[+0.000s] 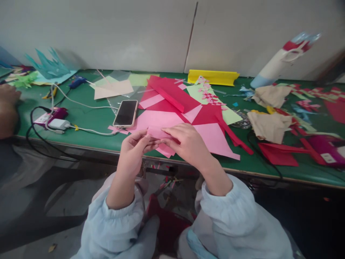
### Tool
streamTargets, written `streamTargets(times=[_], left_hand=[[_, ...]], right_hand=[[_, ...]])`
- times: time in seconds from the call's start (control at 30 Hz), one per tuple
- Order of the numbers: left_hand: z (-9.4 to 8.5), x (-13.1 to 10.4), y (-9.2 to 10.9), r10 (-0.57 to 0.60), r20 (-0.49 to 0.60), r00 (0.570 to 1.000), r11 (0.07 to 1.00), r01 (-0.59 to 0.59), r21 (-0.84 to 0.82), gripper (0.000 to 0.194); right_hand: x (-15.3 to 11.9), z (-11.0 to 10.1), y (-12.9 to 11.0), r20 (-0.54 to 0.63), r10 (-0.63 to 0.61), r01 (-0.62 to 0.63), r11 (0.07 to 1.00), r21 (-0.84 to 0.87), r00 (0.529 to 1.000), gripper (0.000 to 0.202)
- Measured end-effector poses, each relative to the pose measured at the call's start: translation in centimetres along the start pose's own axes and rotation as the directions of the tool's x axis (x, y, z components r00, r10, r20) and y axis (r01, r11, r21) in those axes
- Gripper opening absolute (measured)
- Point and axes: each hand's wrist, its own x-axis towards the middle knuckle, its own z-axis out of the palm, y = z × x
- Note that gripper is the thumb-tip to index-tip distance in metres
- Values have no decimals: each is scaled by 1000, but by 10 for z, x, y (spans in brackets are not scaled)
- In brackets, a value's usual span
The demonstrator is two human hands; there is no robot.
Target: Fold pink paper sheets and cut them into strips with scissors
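A small piece of pink paper (157, 132) is held between my two hands above the table's front edge. My left hand (134, 149) pinches its left end between thumb and fingers. At its right end, my right hand (184, 142) grips the paper with thumb and fingertips. Larger pink sheets (212, 138) lie under and beyond the hands. Behind them are red sheets (172, 93), one with a folded strip on top. A phone (125, 113) with a dark screen lies just beyond my left hand.
Cables and a white adapter (59, 124) lie at the left, near another person's hand (9, 104). A bottle (277, 64) leans at the back right. Beige cloths (271, 126), red strips and a yellow folded piece (212, 77) are on the green table (91, 117).
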Motion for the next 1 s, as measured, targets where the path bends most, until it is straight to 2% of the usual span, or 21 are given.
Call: streamTargets(times=[0.17,0.33,0.53,0.83,1.0], left_hand=[[-3,1,0,-9,11,1000,999,8,43,24],[-8,3,-2,23,-7,1000,997,-22,77,25],[-9,2,0,39,-25,999,995,-37,88,26],[-10,3,0,52,-17,999,996,-50,71,25],[-14,7,-3,74,-23,997,994,-72,87,25]], right_hand=[[-1,2,1,10,-31,31,999,-29,999,36],[-3,1,0,-43,-35,34,999,-29,998,47],[-7,-2,3,-69,-49,45,998,-51,996,31],[-8,3,5,-86,-59,54,997,-62,995,25],[-10,3,7,-61,-22,20,999,-35,998,25]])
